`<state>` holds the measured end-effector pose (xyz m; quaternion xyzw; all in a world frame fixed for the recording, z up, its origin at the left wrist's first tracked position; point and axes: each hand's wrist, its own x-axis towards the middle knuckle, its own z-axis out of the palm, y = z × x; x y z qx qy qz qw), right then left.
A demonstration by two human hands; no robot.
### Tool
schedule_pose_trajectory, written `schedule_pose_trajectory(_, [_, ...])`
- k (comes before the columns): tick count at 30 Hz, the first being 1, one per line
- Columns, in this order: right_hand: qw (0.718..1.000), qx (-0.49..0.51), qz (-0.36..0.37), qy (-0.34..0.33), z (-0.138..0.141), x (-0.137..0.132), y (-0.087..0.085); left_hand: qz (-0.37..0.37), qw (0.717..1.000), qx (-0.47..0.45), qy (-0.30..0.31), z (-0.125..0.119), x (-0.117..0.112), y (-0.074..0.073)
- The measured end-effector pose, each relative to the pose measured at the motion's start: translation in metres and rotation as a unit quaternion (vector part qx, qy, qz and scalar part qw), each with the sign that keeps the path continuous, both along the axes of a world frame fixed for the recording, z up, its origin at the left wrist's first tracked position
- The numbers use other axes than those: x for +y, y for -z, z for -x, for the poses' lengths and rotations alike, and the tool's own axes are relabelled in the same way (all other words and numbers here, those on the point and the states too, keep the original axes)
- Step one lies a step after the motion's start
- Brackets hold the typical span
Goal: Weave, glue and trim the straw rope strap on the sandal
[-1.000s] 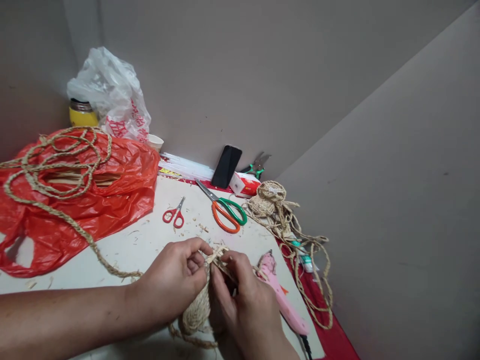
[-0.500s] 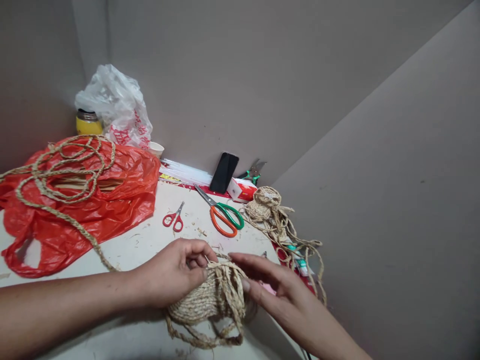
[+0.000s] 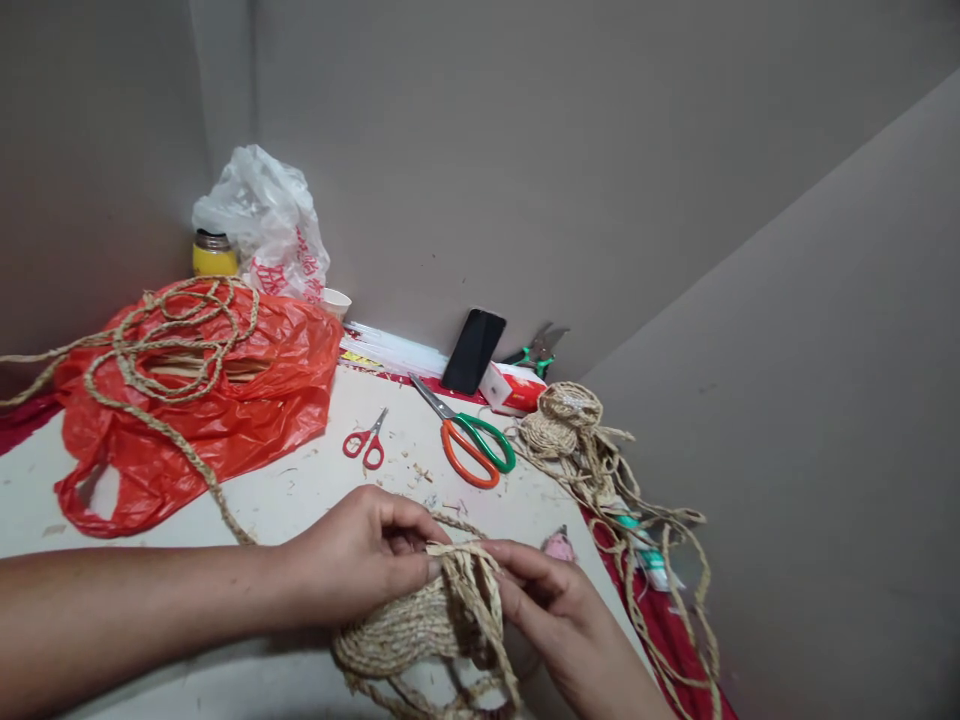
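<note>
A woven straw piece (image 3: 409, 635), shaped like a sandal sole, is held over the near part of the table, with loose strands and a loop of braid hanging below it. My left hand (image 3: 367, 555) is closed on its upper edge, thumb and forefinger pinching beside flat straw strips. On the other side, my right hand (image 3: 551, 605) pinches the strips at the right end between thumb and fingers. A braided straw rope (image 3: 199, 465) runs from the coils at the left down behind my left forearm. Small red scissors (image 3: 366, 442) and large shears (image 3: 476, 445) with orange and green handles lie beyond my hands.
At the left lies a red plastic bag (image 3: 292, 350) under coiled rope. Behind it stand a yellow jar (image 3: 215, 257), a white plastic bag (image 3: 262, 210) and a paper cup (image 3: 335, 302). A phone (image 3: 474, 350), pliers (image 3: 541, 345) and tangled straw braid (image 3: 600, 460) line the back and right.
My right fingers have closed in on the straw strips, where they were more spread before. The view has shifted, so the table things appear farther right.
</note>
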<state>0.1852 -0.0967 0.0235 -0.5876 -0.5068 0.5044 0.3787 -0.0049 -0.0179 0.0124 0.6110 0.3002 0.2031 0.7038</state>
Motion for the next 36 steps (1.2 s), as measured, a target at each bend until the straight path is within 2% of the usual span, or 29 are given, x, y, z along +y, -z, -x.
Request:
schedule_pose_trajectory(5, [1.0, 0.024, -0.005, 0.013, 0.004, -0.009, 0.0, 0.0, 1.0, 0.021, 0.002, 0.001, -0.004, -0.001])
schedule_pose_trajectory(10, [0.997, 0.064, -0.014, 0.043, 0.006, -0.011, 0.005, 0.026, 0.999, -0.012, 0.018, 0.001, -0.003, 0.001])
schedule_pose_trajectory(11, [0.996, 0.073, -0.013, 0.049, 0.006, -0.011, 0.006, 0.007, 1.0, -0.016, 0.025, 0.001, -0.003, 0.001])
schedule_pose_trajectory(13, [0.994, 0.093, -0.009, 0.058, 0.007, -0.012, 0.01, -0.096, 0.995, -0.004, 0.035, 0.003, -0.003, 0.001])
schedule_pose_trajectory(16, [0.988, 0.134, 0.008, 0.073, 0.008, -0.013, 0.018, -0.297, 0.953, 0.045, 0.041, 0.004, -0.006, 0.003])
schedule_pose_trajectory(17, [0.985, 0.151, 0.013, 0.079, 0.008, -0.014, 0.021, -0.336, 0.939, 0.06, 0.043, 0.005, -0.007, 0.003])
schedule_pose_trajectory(19, [0.98, 0.18, 0.018, 0.085, 0.007, -0.016, 0.026, -0.362, 0.928, 0.076, 0.048, 0.005, -0.011, 0.004])
schedule_pose_trajectory(21, [0.977, 0.19, 0.021, 0.091, 0.006, -0.018, 0.029, -0.342, 0.935, 0.086, 0.051, 0.005, -0.013, 0.003])
schedule_pose_trajectory(25, [0.974, 0.201, 0.038, 0.093, 0.007, -0.017, 0.03, -0.252, 0.96, 0.103, 0.061, 0.006, -0.015, 0.001])
schedule_pose_trajectory(29, [0.974, 0.201, 0.05, 0.092, 0.01, -0.014, 0.027, -0.159, 0.98, 0.115, 0.035, 0.004, -0.015, 0.004])
schedule_pose_trajectory(33, [0.977, 0.189, 0.051, 0.09, 0.01, -0.013, 0.026, -0.079, 0.99, 0.115, 0.029, 0.002, -0.014, 0.005])
schedule_pose_trajectory(36, [0.977, 0.188, 0.06, 0.086, 0.009, -0.013, 0.026, -0.057, 0.989, 0.131, 0.033, 0.002, -0.012, 0.003])
